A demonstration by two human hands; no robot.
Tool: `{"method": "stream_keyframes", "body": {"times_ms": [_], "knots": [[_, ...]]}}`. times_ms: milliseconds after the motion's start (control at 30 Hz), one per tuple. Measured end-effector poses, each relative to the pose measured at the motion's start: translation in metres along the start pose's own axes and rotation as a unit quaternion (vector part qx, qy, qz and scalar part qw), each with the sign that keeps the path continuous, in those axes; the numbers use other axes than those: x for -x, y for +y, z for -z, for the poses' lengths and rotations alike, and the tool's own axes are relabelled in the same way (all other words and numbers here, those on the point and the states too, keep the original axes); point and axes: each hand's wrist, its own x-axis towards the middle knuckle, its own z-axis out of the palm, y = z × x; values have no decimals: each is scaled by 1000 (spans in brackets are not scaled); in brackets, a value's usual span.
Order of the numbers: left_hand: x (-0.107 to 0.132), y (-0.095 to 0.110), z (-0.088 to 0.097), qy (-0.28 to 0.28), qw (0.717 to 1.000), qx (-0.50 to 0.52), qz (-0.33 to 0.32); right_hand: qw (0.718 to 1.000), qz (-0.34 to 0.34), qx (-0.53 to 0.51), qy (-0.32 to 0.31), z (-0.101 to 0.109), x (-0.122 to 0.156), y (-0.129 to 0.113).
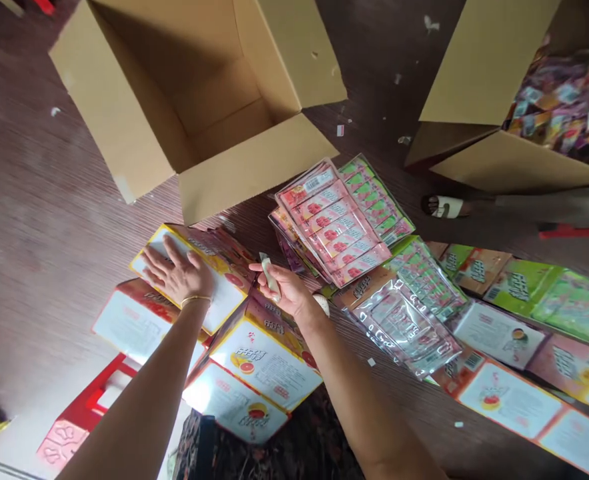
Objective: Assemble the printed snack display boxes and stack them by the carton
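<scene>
My left hand [180,272] lies flat with spread fingers on the white face of a yellow-edged carton [220,305]. In my right hand [288,291], just right of that carton, is a small pale stick-shaped tool [271,279]; its exact kind is not clear. Below my right hand sits another yellow-edged carton [264,365] with fruit pictures on its white face. A similar carton [131,320] lies left of my left wrist. Right of my right hand are stacked clear-wrapped pink packs [331,230].
A large open cardboard box [214,127] stands ahead on the brown floor. At the upper right, another open box [519,157] holds many small colourful packets [569,107]. Flat printed cartons [511,393] spread rightward. A red crate-like thing [81,417] is at lower left. Someone's sandalled foot [449,207] shows at right.
</scene>
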Motion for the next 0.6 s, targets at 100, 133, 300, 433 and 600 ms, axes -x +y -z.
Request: {"method": "stream_keyframes", "body": {"times_ms": [100,133,300,433,600], "knots": [[0,0,-2,8,1000,2,0,1000,-9,-11,-15,-1,4,-6],[-1,0,-2,9,1000,3,-1,1000,-9,-12,-17,0,6,-8],[0,1,-1,8,1000,0,4,991,-9,125,36,-2,5,-17],[2,0,0,13,1000,-8,7,837,10,529,142,-20,-21,-27],[3,-3,-2,21,1000,-11,4,575,85,813,0,-63,-73,-45]]}}
